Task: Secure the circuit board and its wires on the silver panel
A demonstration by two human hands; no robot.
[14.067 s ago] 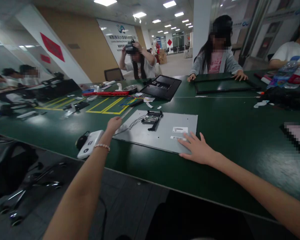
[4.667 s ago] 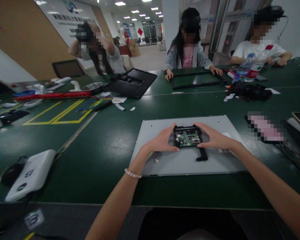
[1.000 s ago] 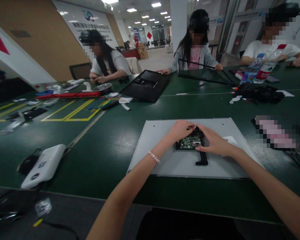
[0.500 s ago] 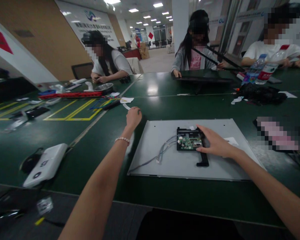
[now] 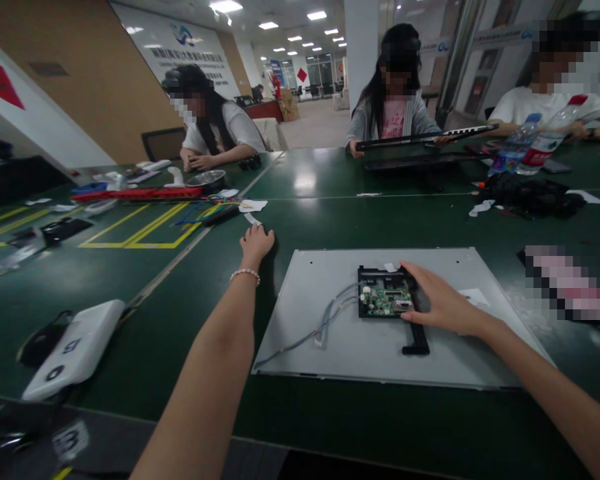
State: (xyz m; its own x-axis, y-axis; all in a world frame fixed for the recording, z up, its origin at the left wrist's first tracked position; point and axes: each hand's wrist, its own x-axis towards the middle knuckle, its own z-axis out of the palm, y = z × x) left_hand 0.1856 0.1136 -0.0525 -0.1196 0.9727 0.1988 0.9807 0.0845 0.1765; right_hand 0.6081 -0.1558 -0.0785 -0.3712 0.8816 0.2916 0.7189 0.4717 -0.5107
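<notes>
A pale flat panel lies on the green table at the lower centre and right of the frame, its long axis running left to right and its near edge dropping slightly toward the right. On it, right of the frame's centre, sits a black bracket holding a green circuit board. The bracket's right-hand bar runs down the frame, leaning a little right, and ends in a foot that points left. Grey cables leave the board's left side and trail to the panel's lower left corner.

The right hand is at the bracket's right side, thumb and forefinger apart, one near the bar's middle and the other at its upper end; I cannot tell how firmly they press. At the lower left lies a white device.

Farther up, left of centre, the left hand reaches over the table, back upward, fingers bent beside a white paper strip; whether they pinch it cannot be told.

Beyond, a red bar lies at the left, two bottles stand at the upper right, and three co-workers sit along the far side.
</notes>
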